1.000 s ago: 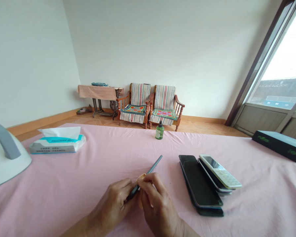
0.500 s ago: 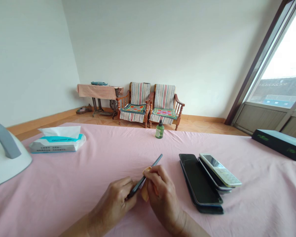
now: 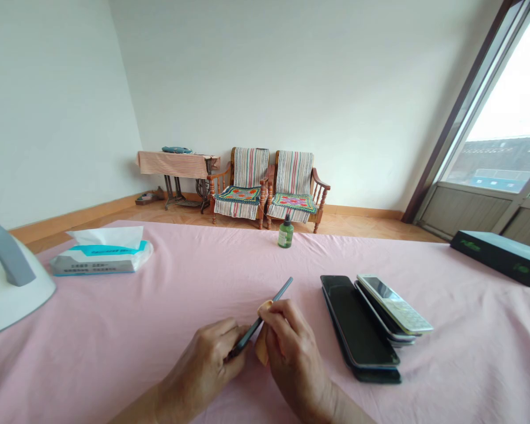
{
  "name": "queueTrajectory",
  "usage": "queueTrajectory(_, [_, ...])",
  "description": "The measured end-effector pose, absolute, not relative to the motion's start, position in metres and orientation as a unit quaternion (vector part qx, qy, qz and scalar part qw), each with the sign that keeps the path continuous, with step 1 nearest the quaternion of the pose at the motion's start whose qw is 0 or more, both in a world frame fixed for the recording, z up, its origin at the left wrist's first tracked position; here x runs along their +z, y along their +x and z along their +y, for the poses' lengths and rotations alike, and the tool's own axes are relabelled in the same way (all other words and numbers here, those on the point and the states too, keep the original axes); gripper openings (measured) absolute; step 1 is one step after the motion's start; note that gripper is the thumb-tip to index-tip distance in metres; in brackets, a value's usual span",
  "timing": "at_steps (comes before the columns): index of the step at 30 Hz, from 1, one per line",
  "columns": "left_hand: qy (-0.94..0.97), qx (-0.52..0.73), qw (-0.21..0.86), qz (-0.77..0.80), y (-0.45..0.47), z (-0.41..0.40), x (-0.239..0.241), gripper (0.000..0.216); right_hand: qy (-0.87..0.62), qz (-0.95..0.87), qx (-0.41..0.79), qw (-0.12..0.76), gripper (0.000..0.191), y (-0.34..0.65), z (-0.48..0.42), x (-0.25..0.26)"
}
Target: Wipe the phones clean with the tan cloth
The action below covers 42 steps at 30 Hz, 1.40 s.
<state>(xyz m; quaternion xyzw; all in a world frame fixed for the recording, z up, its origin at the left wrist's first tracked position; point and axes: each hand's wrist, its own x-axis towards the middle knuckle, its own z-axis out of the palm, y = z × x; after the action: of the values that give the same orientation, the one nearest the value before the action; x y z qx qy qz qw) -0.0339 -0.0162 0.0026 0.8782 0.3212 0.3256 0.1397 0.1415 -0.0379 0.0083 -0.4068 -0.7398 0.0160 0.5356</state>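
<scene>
My left hand (image 3: 205, 368) is closed around the near end of a thin dark phone (image 3: 271, 306), held on edge above the pink tablecloth (image 3: 159, 306). My right hand (image 3: 294, 353) pinches a small tan cloth (image 3: 262, 347) against the phone's side. The phone's far end sticks out toward the back right.
A stack of phones (image 3: 366, 330) lies right of my hands, with a white keypad phone (image 3: 395, 303) on top. A green bottle (image 3: 285, 232) stands at the far edge, a tissue pack (image 3: 101, 256) at left, a white appliance (image 3: 9, 285) far left, a dark box (image 3: 499, 256) far right.
My right hand has slid slightly along the phone with the tan cloth, which now shows more below the fingers. The left hand keeps its hold.
</scene>
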Motion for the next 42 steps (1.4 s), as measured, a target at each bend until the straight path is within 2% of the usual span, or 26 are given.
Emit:
queueTrajectory(8, [0.883,0.314,0.129,0.324,-0.035,-0.015,0.001,0.017,-0.448,-0.709,0.047,0.543,0.029,0.150,-0.028,0.006])
queueTrajectory(13, [0.883,0.309,0.146,0.322,-0.034,-0.016,0.005,0.019,-0.422,-0.726,0.074,0.538,0.031,0.144,-0.031,0.003])
queueTrajectory(21, [0.904,0.313,0.077,0.280,-0.032,-0.020,0.013,0.018,-0.505,-0.666,-0.011,0.549,0.025,0.182,-0.007,0.003])
queueTrajectory(29, [0.907,0.315,0.069,0.271,-0.030,-0.021,0.014,0.020,-0.527,-0.640,0.000,0.559,0.024,0.188,-0.006,0.004])
queueTrajectory(36, [0.886,0.316,0.142,0.307,-0.034,-0.019,0.005,0.020,-0.438,-0.697,0.080,0.563,0.029,0.143,-0.038,0.003])
queueTrajectory(42, [0.862,0.326,0.230,0.312,-0.033,-0.017,0.006,0.016,-0.370,-0.746,0.065,0.551,0.032,0.129,-0.046,0.004])
